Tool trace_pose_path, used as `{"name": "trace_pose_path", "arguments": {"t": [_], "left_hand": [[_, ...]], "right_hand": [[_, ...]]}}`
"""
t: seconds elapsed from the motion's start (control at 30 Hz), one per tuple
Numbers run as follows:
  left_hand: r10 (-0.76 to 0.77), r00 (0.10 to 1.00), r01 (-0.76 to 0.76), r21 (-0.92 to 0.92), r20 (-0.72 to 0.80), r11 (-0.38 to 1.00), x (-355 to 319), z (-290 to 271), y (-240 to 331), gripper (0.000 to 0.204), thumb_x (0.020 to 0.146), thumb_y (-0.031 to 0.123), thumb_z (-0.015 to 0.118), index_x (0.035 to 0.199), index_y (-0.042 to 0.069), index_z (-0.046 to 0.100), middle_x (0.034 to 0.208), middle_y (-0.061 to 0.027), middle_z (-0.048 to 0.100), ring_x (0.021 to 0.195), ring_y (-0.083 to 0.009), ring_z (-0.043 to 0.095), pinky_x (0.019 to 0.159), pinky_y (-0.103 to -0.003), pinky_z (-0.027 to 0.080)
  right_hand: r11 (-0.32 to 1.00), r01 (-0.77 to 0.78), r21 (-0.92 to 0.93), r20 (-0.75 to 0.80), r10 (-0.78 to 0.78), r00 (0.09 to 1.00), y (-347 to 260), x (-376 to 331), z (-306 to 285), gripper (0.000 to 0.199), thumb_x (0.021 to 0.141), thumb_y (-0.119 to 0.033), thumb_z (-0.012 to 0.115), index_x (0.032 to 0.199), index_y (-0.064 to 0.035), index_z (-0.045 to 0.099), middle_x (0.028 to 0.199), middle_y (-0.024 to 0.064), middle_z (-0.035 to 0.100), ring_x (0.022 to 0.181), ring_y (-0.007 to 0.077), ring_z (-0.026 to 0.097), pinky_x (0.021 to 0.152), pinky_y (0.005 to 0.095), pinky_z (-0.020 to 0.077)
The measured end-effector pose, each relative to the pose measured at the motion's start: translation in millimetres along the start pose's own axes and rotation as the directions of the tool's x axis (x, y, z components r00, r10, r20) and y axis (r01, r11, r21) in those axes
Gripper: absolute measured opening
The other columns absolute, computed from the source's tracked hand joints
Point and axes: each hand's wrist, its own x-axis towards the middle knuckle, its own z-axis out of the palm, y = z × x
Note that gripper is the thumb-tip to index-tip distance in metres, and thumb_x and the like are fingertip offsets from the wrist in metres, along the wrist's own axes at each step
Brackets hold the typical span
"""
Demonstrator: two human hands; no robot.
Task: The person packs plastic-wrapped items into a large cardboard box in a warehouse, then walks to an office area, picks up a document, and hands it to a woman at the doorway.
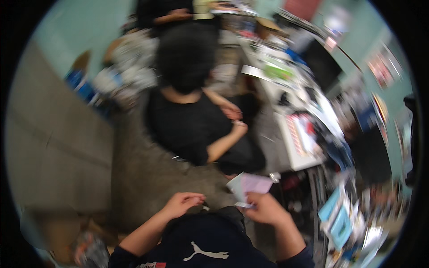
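My right hand (268,210) grips some thin sheets of paper (255,184), one pink and one pale green, fanned out beyond the fingers. A small whitish edge shows under that hand. On the other side, my left hand (182,203) is held in front of my dark top with its fingers curled together. Close below its fingertips is a small white bit (206,207); whether the fingers hold it is too blurred to tell.
Ahead, a person in black (187,120) sits with hands in the lap; another person (165,13) is behind. A cluttered white desk (304,161) with dark monitors (319,62) runs along the right. Plastic bags (134,53) are piled far left, past a grey panel (58,134).
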Motion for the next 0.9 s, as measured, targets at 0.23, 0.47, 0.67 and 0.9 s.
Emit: {"name": "trace_pose_path", "arguments": {"t": [0.23, 0.47, 0.67, 0.9], "left_hand": [[0.167, 0.918, -0.389, -0.738, -0.358, 0.552, -133, -114, 0, 0.057, 0.094, 0.039, 0.052, 0.139, 0.011, 0.03, 0.127, -0.0064, 0.047, 0.112, -0.0191, 0.052, 0.092, -0.04, 0.047], [-0.222, 0.311, -0.622, -0.374, -0.924, 0.688, -160, -249, 2, 0.022, 0.089, 0.008, 0.056, 0.105, -0.007, 0.061, 0.1, -0.012, 0.067, 0.091, -0.0191, 0.062, 0.081, -0.033, 0.049], [-0.107, 0.43, -0.557, -0.357, -0.896, 0.75, -130, -402, 21, 0.023, 0.089, 0.01, 0.056, 0.107, -0.003, 0.061, 0.102, -0.01, 0.066, 0.091, -0.018, 0.063, 0.082, -0.033, 0.049], [-0.051, 0.651, -0.502, -0.479, -0.758, 0.72, -38, -597, 132, 0.024, 0.09, 0.014, 0.059, 0.109, 0.0, 0.061, 0.102, -0.008, 0.066, 0.092, -0.0182, 0.064, 0.082, -0.034, 0.05]], "right_hand": [[0.875, 0.481, -0.045, 0.395, -0.427, 0.813, -187, 172, 205, 0.018, 0.069, -0.015, 0.068, 0.078, -0.0038, 0.056, 0.126, 0.0188, 0.053, 0.087, 0.0355, 0.063, 0.071, 0.0414, 0.0526], [0.775, 0.612, 0.155, 0.392, -0.617, 0.682, -250, 300, 280, 0.031, 0.068, -0.011, 0.072, 0.097, -0.0085, 0.062, 0.127, 0.0162, 0.053, 0.086, 0.0329, 0.065, 0.071, 0.0385, 0.0534], [0.93, 0.322, 0.177, -0.128, -0.303, 0.944, -250, 499, 284, 0.045, 0.075, -0.022, 0.074, 0.111, -0.0003, 0.058, 0.104, 0.0123, 0.062, 0.078, 0.0168, 0.062, 0.051, 0.0251, 0.0441], [0.685, -0.434, 0.585, 0.632, -0.05, 0.773, -233, 724, 284, 0.069, 0.085, -0.037, 0.065, 0.135, 0.0018, 0.039, 0.128, 0.0174, 0.052, 0.099, 0.021, 0.061, 0.045, 0.0201, 0.0385]]}}
